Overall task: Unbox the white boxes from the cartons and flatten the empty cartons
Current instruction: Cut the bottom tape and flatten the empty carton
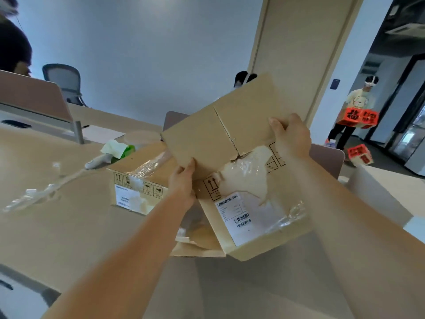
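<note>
I hold a brown carton (pixel 230 125) tilted up above the desk, its taped bottom seam facing me and a white shipping label on its side. My left hand (pixel 182 183) grips its lower left corner. My right hand (pixel 291 137) grips its upper right edge, thumb on the near face. Torn clear tape hangs from it. A second brown carton (pixel 140 180) with a label and loose tape sits on the desk to the left. No white boxes show.
The beige desk (pixel 69 226) carries a strip of crumpled clear tape (pixel 39 192), a tape cutter (pixel 96 162) and a green tissue pack (pixel 119 148). Flattened cardboard (pixel 197 247) lies under the held carton. A person with red boxes (pixel 358 118) stands at the right.
</note>
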